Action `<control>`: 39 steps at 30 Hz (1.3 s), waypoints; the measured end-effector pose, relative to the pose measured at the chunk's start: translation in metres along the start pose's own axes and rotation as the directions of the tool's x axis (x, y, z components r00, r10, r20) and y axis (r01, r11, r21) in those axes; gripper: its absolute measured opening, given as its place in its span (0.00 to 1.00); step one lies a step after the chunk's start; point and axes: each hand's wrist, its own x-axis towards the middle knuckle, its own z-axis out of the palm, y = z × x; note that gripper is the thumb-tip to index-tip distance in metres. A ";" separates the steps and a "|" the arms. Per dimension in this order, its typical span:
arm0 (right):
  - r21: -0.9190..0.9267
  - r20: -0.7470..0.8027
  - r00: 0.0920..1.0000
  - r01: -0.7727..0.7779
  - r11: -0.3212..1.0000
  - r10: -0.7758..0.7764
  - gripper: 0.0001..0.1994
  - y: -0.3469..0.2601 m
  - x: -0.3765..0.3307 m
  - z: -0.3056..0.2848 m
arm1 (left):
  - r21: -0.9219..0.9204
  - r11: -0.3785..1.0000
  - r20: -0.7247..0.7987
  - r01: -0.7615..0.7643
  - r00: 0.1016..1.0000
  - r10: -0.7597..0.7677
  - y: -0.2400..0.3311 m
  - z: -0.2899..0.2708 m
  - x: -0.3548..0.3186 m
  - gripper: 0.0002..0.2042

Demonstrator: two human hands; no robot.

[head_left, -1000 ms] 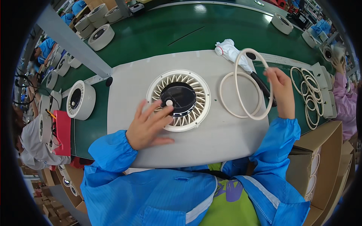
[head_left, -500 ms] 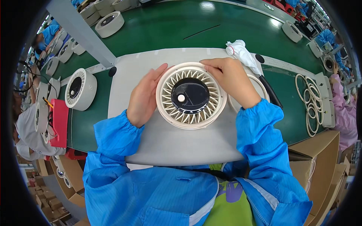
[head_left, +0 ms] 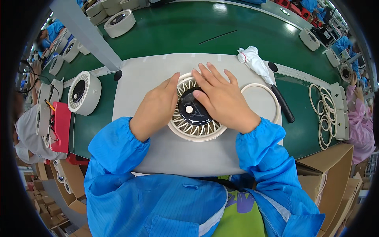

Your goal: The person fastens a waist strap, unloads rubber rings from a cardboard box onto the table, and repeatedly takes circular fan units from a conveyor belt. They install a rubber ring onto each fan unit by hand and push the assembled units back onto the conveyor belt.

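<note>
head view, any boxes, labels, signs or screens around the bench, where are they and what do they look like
Cardboard boxes: right of the grey mat, below the belt's edge; brown, open-topped.
Cardboard cartons: lower left, on the floor; small, brown, stacked.
Labels, signs, screens: none that can be made out.

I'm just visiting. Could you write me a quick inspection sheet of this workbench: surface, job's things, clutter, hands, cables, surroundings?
Surface: grey mat on a green belt.
Job's things: cream finned fan wheel with black hub, flat on the mat.
Clutter: loose cream ring, white cloth, black-handled tool, spare rings to the right.
Hands: left hand cups the wheel's left rim; right hand lies flat on top.
Cables: nothing seen.
Surroundings: another fan wheel, red holder, cardboard boxes, co-workers at both edges.
</note>
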 end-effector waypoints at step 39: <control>0.290 0.062 0.891 -0.447 0.846 0.449 0.07 0.050 -0.071 -0.045 | 0.465 0.749 0.069 -0.472 0.863 0.501 -0.113 0.022 0.165 0.31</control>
